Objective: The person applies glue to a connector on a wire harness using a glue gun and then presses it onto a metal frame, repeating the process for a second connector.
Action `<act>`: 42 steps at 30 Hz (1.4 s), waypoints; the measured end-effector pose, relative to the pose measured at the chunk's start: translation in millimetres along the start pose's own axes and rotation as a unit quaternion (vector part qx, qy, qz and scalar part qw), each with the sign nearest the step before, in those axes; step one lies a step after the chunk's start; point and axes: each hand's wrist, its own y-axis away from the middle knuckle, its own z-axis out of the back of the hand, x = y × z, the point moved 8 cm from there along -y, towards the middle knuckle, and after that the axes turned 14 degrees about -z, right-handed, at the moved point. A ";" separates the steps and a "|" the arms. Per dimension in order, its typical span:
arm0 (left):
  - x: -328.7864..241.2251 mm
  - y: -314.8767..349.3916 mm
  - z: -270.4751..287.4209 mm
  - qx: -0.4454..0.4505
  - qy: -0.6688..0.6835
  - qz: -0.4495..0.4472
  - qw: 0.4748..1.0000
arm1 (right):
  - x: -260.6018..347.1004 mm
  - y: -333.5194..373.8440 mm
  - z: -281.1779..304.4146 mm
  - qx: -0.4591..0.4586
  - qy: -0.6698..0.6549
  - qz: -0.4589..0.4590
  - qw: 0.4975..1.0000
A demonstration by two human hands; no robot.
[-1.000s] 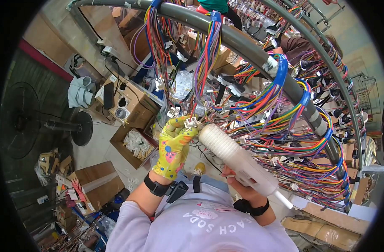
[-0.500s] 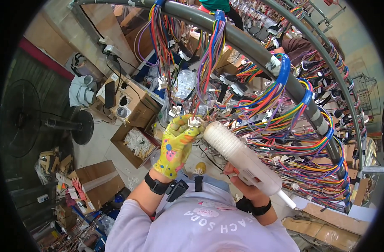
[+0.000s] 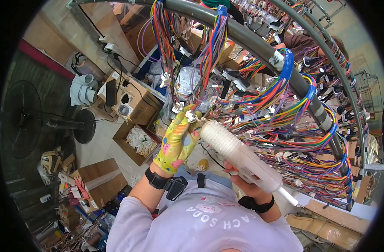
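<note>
My left hand, in a yellow patterned glove, pinches a white wire connector at the lower end of a hanging wire bundle. My right hand is bare and wrapped round the grip of a whitish hot glue gun. A white glue stick pokes out of the gun's back end. The gun's nozzle is close to the connector and the gloved fingertips; whether it touches cannot be made out. Another white connector hangs just beyond the glove.
A curved grey pipe rack carries many coloured wire harnesses ahead and to the right. An open carton of white parts and a taped cardboard box are at left. A black fan stands far left; another person's sleeve shows beyond the rack.
My gloved hand has turned and shifted slightly left and up with the connector. The glue gun's front has moved a little left with it. Both hands keep their hold.
</note>
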 end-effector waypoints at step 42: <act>16.5 1.6 1.0 0.028 0.125 0.075 0.989 | -14.3 1.2 0.8 -0.010 -0.082 -0.026 0.996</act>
